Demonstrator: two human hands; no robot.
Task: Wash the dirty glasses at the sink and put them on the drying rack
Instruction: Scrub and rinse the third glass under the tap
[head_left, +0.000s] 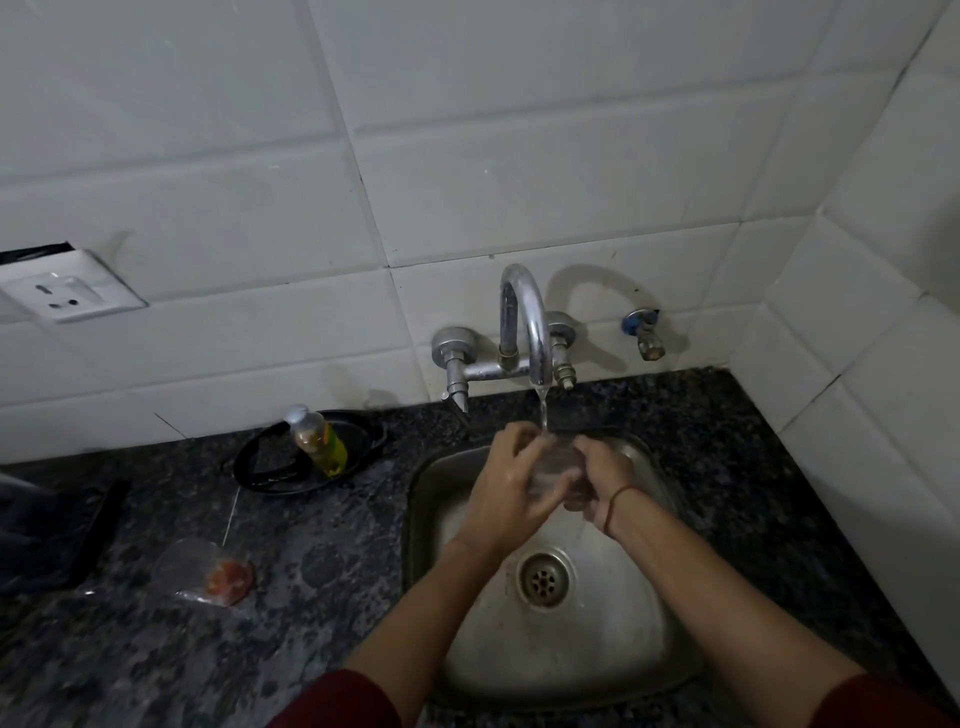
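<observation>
A clear drinking glass (558, 462) is held between both my hands over the steel sink (452, 499). Water runs from the curved chrome tap (524, 322) straight down into or onto the glass. My left hand (511, 480) wraps the glass from the left, fingers curled over its rim. From the right, my right hand (605, 483) grips the same glass, a thin band on that wrist. Much of the glass is hidden by my fingers. No drying rack is in view.
A dish-soap bottle (317, 439) stands in a black pan (260, 462) on the dark granite counter (311, 597) left of the sink. A plastic bag with something red (218, 574) lies nearer. A wall socket (67, 293) sits at left, a small valve (647, 332) right of the tap.
</observation>
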